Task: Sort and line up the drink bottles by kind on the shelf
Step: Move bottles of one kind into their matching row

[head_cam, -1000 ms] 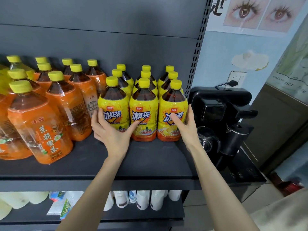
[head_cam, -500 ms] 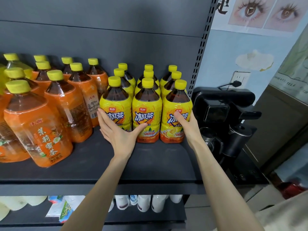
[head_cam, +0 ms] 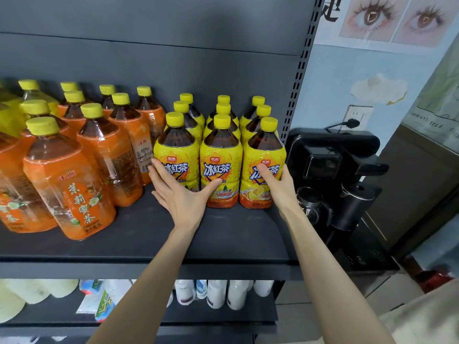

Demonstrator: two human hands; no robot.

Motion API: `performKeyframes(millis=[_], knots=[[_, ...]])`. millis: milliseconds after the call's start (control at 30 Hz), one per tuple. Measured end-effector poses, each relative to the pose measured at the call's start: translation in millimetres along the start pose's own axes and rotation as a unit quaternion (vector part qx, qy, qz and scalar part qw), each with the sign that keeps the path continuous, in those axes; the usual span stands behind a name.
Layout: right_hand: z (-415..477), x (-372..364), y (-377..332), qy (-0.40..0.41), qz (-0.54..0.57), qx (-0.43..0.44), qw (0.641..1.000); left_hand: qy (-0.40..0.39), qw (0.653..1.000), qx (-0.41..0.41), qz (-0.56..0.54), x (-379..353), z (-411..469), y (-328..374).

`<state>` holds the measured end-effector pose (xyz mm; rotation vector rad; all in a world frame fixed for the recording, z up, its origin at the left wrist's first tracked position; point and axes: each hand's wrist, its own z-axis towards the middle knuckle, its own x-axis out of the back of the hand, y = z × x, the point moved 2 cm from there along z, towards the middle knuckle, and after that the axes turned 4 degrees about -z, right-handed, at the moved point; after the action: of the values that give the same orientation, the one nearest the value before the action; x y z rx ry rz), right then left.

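Observation:
Yellow-labelled iced tea bottles (head_cam: 221, 167) stand in three rows at the right end of the dark shelf (head_cam: 139, 234). Orange-labelled jasmine tea bottles (head_cam: 72, 184) fill the left part, less evenly lined up. My left hand (head_cam: 181, 194) lies flat against the lower front of the front-left yellow bottle (head_cam: 176, 150), thumb touching the middle one. My right hand (head_cam: 278, 187) wraps the right side of the front-right yellow bottle (head_cam: 263, 155), thumb across its label. The bases of both outer front bottles are hidden by my hands.
The shelf's perforated upright (head_cam: 295, 95) stands just right of the yellow bottles. A black drinks machine (head_cam: 335, 165) sits beyond it, plugged into a wall socket (head_cam: 357, 117). White bottles (head_cam: 218, 291) and packets (head_cam: 99, 299) fill the lower shelf.
Both hands have stayed on the front yellow bottles, which have slid a little further back on the shelf. The view has shifted slightly.

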<state>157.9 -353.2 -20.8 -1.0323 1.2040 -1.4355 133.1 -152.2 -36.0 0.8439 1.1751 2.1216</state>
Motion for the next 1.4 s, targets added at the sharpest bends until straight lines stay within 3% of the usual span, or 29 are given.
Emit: performKeyframes(millis=[400, 600, 800, 1100, 1400], knots=[[-9, 1, -9, 0.010, -0.044, -0.014, 0.999, 0.000, 0.998, 0.009, 0.063, 6, -5, 6], [-35, 16, -19, 0.054, -0.183, 0.061, 0.980, 0.020, 0.995, -0.067, 0.078, 19, -18, 17], [-72, 10, -33, 0.103, -0.266, 0.159, 0.945, -0.010, 0.991, -0.137, 0.005, 60, -28, 30], [-114, -78, -57, 0.048, -0.234, 0.229, 0.944, 0.007, 0.993, -0.112, -0.037, 148, -6, 19], [-158, -212, -48, 0.051, -0.203, 0.193, 0.959, 0.000, 0.995, -0.080, -0.059, 254, 38, -57]])
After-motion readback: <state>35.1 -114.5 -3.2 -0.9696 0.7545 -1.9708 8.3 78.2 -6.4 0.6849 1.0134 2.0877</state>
